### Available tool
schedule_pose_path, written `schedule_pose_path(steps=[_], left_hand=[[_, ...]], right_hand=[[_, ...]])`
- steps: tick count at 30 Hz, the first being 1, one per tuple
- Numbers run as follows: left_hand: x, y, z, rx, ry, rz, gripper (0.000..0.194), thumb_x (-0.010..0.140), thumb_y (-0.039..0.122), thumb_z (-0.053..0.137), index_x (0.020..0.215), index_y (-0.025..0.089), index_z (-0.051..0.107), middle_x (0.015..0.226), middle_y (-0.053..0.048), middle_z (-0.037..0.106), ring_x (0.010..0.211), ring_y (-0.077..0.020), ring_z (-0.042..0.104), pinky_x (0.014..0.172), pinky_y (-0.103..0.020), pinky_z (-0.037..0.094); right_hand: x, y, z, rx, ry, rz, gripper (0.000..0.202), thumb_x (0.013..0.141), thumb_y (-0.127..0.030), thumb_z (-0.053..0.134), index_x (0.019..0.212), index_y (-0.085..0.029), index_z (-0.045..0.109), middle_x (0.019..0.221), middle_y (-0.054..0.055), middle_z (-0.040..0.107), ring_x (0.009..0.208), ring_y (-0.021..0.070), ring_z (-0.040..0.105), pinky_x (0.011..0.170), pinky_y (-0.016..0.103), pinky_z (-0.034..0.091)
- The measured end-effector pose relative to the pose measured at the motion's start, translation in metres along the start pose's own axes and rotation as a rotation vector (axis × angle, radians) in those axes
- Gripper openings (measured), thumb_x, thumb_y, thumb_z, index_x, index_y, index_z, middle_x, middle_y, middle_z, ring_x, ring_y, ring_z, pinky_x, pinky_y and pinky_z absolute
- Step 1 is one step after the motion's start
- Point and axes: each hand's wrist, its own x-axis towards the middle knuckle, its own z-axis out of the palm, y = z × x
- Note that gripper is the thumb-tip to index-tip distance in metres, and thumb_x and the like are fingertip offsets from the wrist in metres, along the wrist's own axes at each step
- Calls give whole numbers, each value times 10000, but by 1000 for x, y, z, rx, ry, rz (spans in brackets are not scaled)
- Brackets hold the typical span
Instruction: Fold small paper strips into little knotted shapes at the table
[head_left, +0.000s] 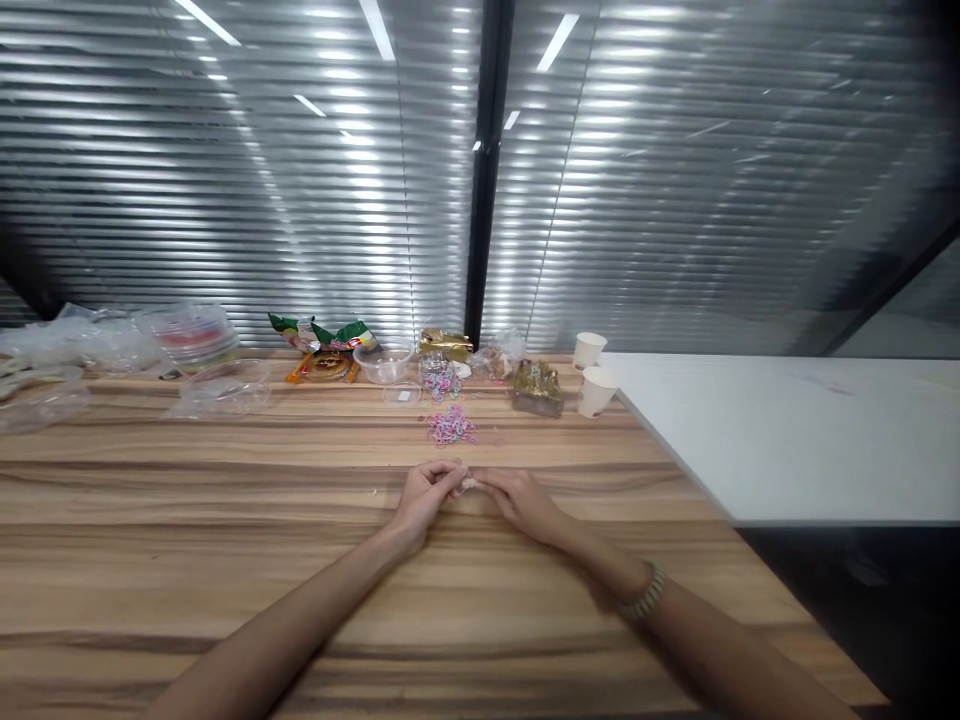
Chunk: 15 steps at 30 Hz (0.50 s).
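Note:
My left hand (426, 497) is closed, its thumb and fingertips pinched together just above the wooden table (225, 560). Between it and my right hand (526, 503) is a small whitish piece (469, 484), too small to make out its kind. The fingers of my right hand are bent and close on the piece from the other side. Right behind the hands lies a loose pile of small pink, purple and blue rings or links (451, 426). A clear bag (441, 378) with more of the same stands behind that pile.
Two paper cups (598, 392) and a brown-gold container (537, 388) stand at the back right. Farther left are a clear round tub (384, 364), green snack packets (341, 334) and stacked clear lids (191, 335). A white table (795, 430) adjoins on the right.

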Motion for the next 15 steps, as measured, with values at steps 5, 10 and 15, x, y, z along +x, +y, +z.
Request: schedule_pose_path(steps=[5,10,15], left_hand=[[-2,3,2,51,-31,58,273,624,384,686,694,123,650,761,-39,578,581,-99,463,503,-185,367],[-2,5,0,210,-93,110,337,716,458,570,745,133,652,818,-56,580,652,-140,522,524,-204,398],[-2,4,-3,307,-136,152,367,788,474,460,787,142,618,887,-64,546,682,-158,557,414,-181,353]], right_hand=[[2,0,-1,-24,15,7,259,897,-164,364,1048,-182,574,1046,52,591,911,172,565,783,277,443],[0,-1,0,-93,-8,30,267,895,-165,370,1089,-193,553,1045,48,593,884,179,578,755,277,448],[-2,-1,4,-134,-27,57,260,916,-205,352,1080,-185,553,967,62,620,812,173,596,718,253,443]])
